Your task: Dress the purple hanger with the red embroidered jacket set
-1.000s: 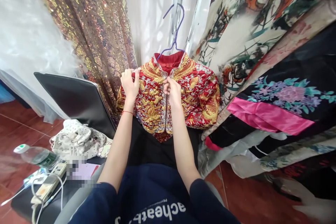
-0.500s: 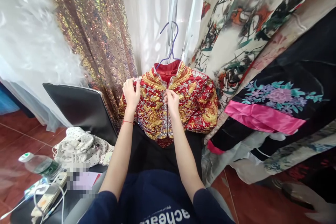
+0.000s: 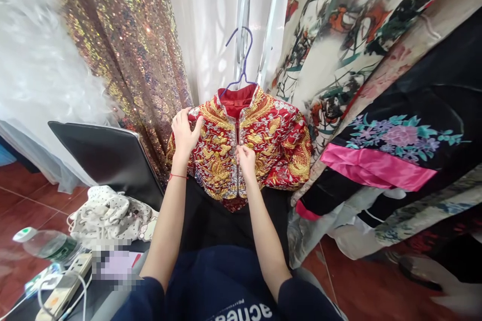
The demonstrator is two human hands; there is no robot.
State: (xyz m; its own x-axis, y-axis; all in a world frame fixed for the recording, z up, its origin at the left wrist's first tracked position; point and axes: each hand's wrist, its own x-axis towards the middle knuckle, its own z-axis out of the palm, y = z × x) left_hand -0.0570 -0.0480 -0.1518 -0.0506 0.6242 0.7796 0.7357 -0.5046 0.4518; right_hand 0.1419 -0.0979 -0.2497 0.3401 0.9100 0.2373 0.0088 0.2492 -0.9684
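A red jacket (image 3: 216, 155) with gold and silver embroidery lies upright across a dark lap, a purple wire hanger (image 3: 245, 62) inside its stand-up collar. My left hand (image 3: 185, 133) rests on the jacket's shoulder at left, fingers laid over it and thumb spread apart. At the centre front, my right hand (image 3: 246, 161) is closed in a pinch on the jacket's zipper; the pull itself is hidden by the fingers. Above this pinch the front edges stand slightly apart, and below it they meet.
Sequinned fabric (image 3: 124, 35), white curtain and a floral-print garment (image 3: 335, 25) hang behind. To the right is a black embroidered garment with a pink band (image 3: 380, 165). A black panel (image 3: 105, 155), dotted cloth (image 3: 109, 213), water bottle (image 3: 48, 245) and power strip (image 3: 66, 286) are at left.
My right hand has slid down the jacket front, and the gap below the collar has lengthened. My left hand stays at the shoulder, its thumb wider apart. The view has shifted slightly.
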